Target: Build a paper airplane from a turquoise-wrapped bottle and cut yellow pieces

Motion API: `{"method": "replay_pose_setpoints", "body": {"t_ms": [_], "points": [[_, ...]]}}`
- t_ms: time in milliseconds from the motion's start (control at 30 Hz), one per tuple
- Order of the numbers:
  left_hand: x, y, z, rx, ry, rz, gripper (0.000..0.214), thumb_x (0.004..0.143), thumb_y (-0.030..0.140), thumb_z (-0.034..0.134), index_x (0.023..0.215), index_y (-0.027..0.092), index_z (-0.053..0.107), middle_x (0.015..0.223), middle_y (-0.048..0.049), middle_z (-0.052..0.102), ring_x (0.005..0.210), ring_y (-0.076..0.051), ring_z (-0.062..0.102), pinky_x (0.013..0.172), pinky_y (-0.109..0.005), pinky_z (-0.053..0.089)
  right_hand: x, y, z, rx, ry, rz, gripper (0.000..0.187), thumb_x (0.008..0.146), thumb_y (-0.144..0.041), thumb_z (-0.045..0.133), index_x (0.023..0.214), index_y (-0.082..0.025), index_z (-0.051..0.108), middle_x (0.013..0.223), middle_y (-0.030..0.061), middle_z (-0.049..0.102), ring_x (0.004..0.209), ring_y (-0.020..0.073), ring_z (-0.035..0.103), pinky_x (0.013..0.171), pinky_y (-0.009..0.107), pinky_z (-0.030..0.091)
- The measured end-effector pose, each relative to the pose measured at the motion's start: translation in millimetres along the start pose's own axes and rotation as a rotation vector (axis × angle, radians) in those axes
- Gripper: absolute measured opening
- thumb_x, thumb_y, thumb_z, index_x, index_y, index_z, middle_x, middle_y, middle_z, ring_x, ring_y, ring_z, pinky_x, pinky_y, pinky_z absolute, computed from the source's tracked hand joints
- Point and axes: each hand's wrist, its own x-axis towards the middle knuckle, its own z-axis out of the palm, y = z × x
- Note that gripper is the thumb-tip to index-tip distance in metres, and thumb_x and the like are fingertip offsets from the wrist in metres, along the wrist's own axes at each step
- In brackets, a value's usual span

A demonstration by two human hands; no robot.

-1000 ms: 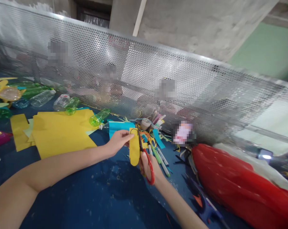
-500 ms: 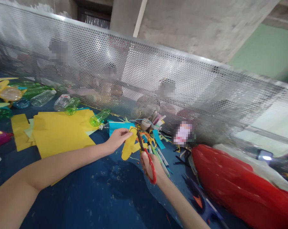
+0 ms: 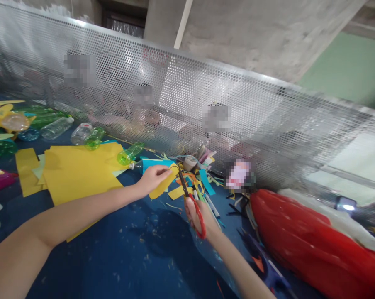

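My left hand [image 3: 152, 178] pinches a small oval piece of yellow paper [image 3: 162, 185] above the blue table. My right hand [image 3: 200, 218] is wrapped round the red handles of a pair of scissors [image 3: 192, 203], whose dark blades point up and away to the paper's right edge. The paper piece is tilted, with its far end touching the blades. A loose yellow offcut [image 3: 178, 192] lies on the table just under the scissors.
Large yellow paper sheets [image 3: 78, 172] lie to the left, with green and clear plastic bottles [image 3: 129, 153] behind them. A heap of paper scraps, pens and tape [image 3: 196, 166] sits by the perforated metal screen [image 3: 187, 104]. A red bag [image 3: 312, 241] lies at right.
The yellow piece has turned from hanging upright to lying tilted, and has got smaller. The scissors have shifted slightly right and down. An offcut now lies on the table.
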Motion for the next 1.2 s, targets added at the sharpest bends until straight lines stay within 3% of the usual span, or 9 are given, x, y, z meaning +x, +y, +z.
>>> {"method": "replay_pose_setpoints", "body": {"t_ms": [233,500,600,733,800,900,1000,1100,1200], "points": [[-1,4,1.0,-0.041,0.029,-0.051,0.026,0.076,0.037,0.06,0.093,0.016,0.064,0.076,-0.0037,0.068,0.062,-0.016,0.06,0.055,-0.025,0.044,2,3,2,0.02,0.018,-0.011,0.045,0.082,-0.057,0.036,0.054,-0.022,0.041,0.044,-0.0028,0.039,0.042,0.0122,0.039,0.041,0.026,0.034],[4,1,-7.0,0.042,0.007,0.001,0.029,0.077,0.038,0.06,0.099,0.02,0.063,0.072,-0.0025,0.067,0.062,-0.017,0.059,0.059,-0.028,0.044,3,6,1,0.128,0.0,-0.006,0.045,0.08,-0.057,0.042,0.05,-0.024,0.035,0.04,-0.0038,0.037,0.034,0.0099,0.032,0.032,0.024,0.025],[6,0,-11.9,0.223,0.054,0.09,0.029,0.076,0.034,0.061,0.102,0.021,0.061,0.071,-0.0019,0.063,0.067,-0.018,0.057,0.068,-0.03,0.043,4,4,0,0.132,-0.021,0.026,0.047,0.08,-0.059,0.042,0.049,-0.024,0.035,0.039,-0.0039,0.036,0.032,0.0092,0.032,0.03,0.024,0.025],[-2,6,-8.4,0.477,0.246,0.317,0.022,0.072,0.029,0.065,0.091,0.02,0.059,0.089,-0.0055,0.059,0.09,-0.022,0.052,0.086,-0.035,0.037,5,2,0,0.122,-0.013,0.072,0.05,0.08,-0.062,0.038,0.048,-0.023,0.036,0.039,-0.0031,0.037,0.029,0.0099,0.034,0.03,0.025,0.028],[-10,12,-1.2,0.504,0.177,0.358,0.012,0.077,0.031,0.059,0.082,0.019,0.059,0.081,-0.0046,0.058,0.082,-0.02,0.052,0.08,-0.032,0.039,5,3,1,0.137,-0.029,0.079,0.051,0.08,-0.063,0.037,0.048,-0.023,0.036,0.039,-0.0032,0.036,0.029,0.0102,0.036,0.03,0.025,0.029],[-24,16,13.2,0.364,-0.178,0.135,0.036,0.087,0.043,0.04,0.067,0.018,0.057,0.055,-0.0009,0.053,0.053,-0.014,0.05,0.059,-0.027,0.041,5,5,5,0.207,-0.037,0.056,0.052,0.08,-0.064,0.036,0.049,-0.023,0.037,0.038,-0.0043,0.035,0.028,0.0093,0.033,0.029,0.025,0.027],[-33,11,25.8,0.054,-0.421,-0.124,0.046,0.085,0.057,0.036,0.067,0.018,0.053,0.055,-0.0015,0.054,0.052,-0.015,0.053,0.052,-0.026,0.042,3,4,9,0.305,-0.01,0.043,0.052,0.078,-0.068,0.034,0.052,-0.023,0.039,0.037,-0.0055,0.034,0.029,0.0089,0.03,0.028,0.024,0.025],[-33,2,32.1,-0.258,-0.381,-0.291,0.042,0.078,0.063,0.046,0.081,0.02,0.048,0.064,0.0016,0.053,0.053,-0.013,0.054,0.05,-0.026,0.044,-2,-1,14,0.437,-0.028,0.036,0.054,0.076,-0.073,0.033,0.052,-0.023,0.037,0.037,-0.0064,0.032,0.028,0.0085,0.029,0.028,0.023,0.024],[-29,1,32.8,-0.463,-0.282,-0.336,0.042,0.076,0.06,0.053,0.097,0.025,0.04,0.069,0.0055,0.05,0.052,-0.011,0.055,0.053,-0.026,0.046,-6,-5,17,0.521,-0.052,0.004,0.056,0.075,-0.074,0.03,0.053,-0.023,0.035,0.038,-0.007,0.03,0.029,0.0077,0.028,0.03,0.022,0.024]]}}
